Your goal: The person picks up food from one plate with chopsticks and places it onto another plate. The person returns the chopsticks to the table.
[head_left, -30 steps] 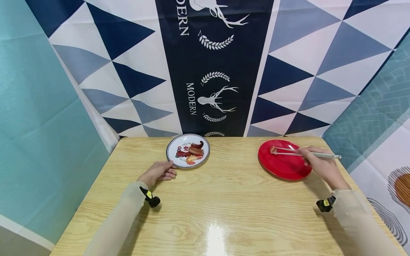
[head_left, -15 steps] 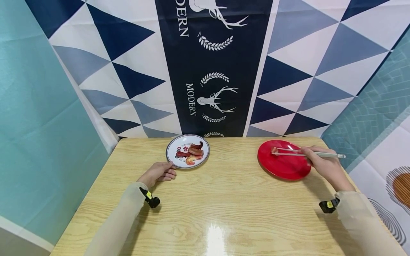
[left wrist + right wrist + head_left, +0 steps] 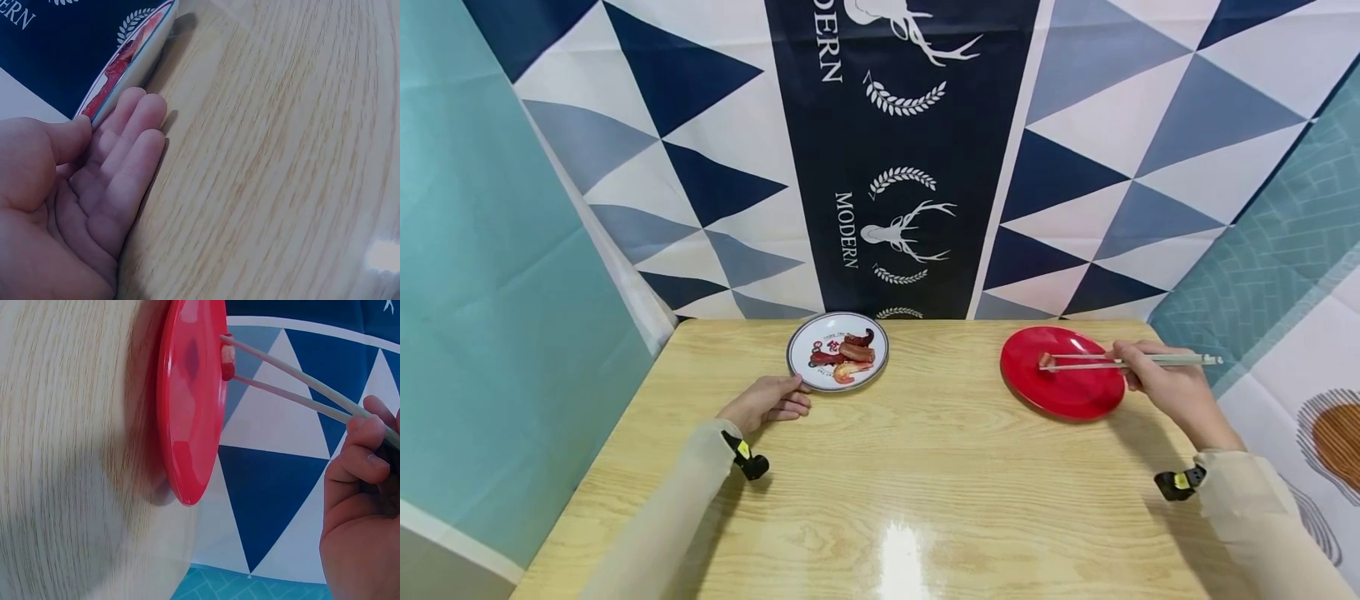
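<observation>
At the back left, a white plate (image 3: 801, 346) with a dark-lined rim holds several pieces of food, among them a shrimp (image 3: 845, 373) and a brown meat-like strip (image 3: 858, 353). My left hand (image 3: 771, 402) holds that plate's near-left edge, thumb on the rim and fingers under it, as the left wrist view shows. On the right, my right hand (image 3: 1172, 383) grips a pair of pale chopsticks (image 3: 1195, 359). Their tips pinch a small reddish-brown chunk of food (image 3: 228, 361) over the red plate (image 3: 1075, 402), where it overlaps the plate's surface in the head view.
Both plates stand near the back edge of a wooden table (image 3: 880, 458). Behind it hangs a patterned cloth (image 3: 902, 167) with triangles and deer heads. Teal sheeting (image 3: 512, 292) covers the left side. A black camera (image 3: 1180, 483) is strapped to the right wrist.
My right hand has shifted slightly right, and the chopsticks with the food chunk have moved a little right over the red plate. The left hand and white plate stay put.
</observation>
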The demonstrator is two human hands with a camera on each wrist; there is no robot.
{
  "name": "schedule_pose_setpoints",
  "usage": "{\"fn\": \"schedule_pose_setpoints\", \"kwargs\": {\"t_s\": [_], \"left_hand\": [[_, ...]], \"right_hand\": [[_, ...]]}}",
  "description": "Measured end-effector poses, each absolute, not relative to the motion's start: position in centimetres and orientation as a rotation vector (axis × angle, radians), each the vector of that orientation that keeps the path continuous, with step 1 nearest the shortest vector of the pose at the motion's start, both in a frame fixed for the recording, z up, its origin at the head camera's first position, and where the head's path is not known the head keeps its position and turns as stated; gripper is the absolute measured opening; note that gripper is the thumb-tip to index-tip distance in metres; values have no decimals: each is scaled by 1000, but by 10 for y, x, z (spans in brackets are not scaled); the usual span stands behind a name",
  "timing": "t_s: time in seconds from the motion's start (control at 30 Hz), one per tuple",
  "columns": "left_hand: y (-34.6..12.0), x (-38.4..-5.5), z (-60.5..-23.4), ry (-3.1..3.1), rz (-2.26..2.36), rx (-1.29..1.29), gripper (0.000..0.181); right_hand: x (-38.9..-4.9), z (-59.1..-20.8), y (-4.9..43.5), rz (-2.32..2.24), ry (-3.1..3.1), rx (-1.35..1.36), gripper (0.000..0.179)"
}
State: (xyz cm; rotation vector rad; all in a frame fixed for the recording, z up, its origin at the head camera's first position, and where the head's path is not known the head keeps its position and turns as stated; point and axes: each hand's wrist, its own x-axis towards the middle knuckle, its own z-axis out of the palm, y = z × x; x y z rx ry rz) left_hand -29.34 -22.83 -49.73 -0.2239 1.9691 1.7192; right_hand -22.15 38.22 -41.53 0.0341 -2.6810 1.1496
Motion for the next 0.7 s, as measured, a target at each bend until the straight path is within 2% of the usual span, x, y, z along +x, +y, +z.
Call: {"fn": "schedule_pose_setpoints", "kwargs": {"t_s": [0.33, 0.7], "left_hand": [[-230, -292, -489, 2037, 1678, -361, 35], [-236, -296, -485, 2036, 1694, -355, 33]], "right_hand": [[-225, -416, 380, 1173, -2681, 71, 49], [-226, -414, 384, 1286, -2670, -16, 53]]}}
